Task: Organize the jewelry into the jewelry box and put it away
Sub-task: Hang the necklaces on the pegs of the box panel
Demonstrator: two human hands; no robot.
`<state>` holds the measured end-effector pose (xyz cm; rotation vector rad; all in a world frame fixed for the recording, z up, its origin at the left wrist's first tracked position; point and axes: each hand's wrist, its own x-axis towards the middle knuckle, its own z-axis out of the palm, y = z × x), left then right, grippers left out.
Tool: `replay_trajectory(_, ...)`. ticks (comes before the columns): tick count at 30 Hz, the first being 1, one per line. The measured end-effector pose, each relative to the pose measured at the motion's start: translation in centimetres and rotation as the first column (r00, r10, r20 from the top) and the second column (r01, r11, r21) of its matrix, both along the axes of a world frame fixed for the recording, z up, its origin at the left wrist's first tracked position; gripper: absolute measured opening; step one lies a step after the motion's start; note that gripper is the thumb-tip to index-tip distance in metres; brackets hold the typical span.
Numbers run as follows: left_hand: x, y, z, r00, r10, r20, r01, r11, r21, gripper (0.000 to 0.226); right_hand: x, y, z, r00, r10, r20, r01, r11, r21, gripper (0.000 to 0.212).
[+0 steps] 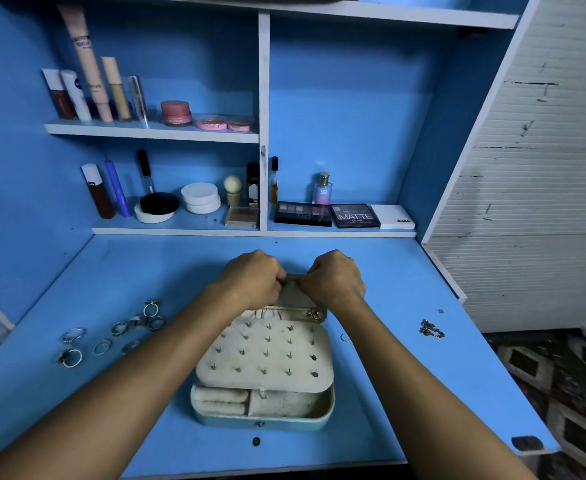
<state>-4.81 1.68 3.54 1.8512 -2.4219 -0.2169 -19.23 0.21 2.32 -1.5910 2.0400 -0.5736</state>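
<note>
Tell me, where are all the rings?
In the head view, the rings lie loose on the blue desk, left of the open jewelry box, beside the person's left forearm.

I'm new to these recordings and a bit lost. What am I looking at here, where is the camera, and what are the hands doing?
There is no machine: a person wears one camera on the head, looking down at their own arms. On the blue desk sits an open jewelry box with a studded earring panel. The left hand and right hand both pinch the far edge of its raised lid. Loose rings lie left of the box, earrings right of it. Makeup stands on the shelves behind.
</note>
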Motion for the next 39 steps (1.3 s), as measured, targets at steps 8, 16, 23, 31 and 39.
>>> replay_trajectory(8,0.2,0.9,1.4,0.998,-0.058,-0.039,0.062,0.993,0.102,0.035,-0.8,-0.3,0.9,0.996,0.084,-0.037,-0.078,0.986,0.145,0.028)
replay_trajectory(16,0.3,0.5,2.8,0.805,0.133,-0.578,0.049,0.956,0.289,0.017,-2.1,0.7,2.9,0.972,0.235,0.014,-0.233,0.953,0.193,0.023)
replay_trajectory(23,-0.2,0.4,3.3,0.553,0.297,-0.778,0.156,0.881,0.447,0.014,-2.5,1.5,4.4,0.959,0.204,0.196,-0.236,0.959,0.156,0.016)
replay_trajectory(31,1.5,0.1,1.6,0.854,0.135,-0.502,0.041,0.945,0.324,0.01,-2.8,1.5,3.8,0.91,0.234,0.341,-0.288,0.95,0.117,0.014)
replay_trajectory(39,-0.8,1.3,0.4,0.921,-0.059,-0.384,0.132,0.977,0.168,0.016,-3.1,1.4,3.1,0.923,0.213,0.32,-0.23,0.973,0.019,0.017)
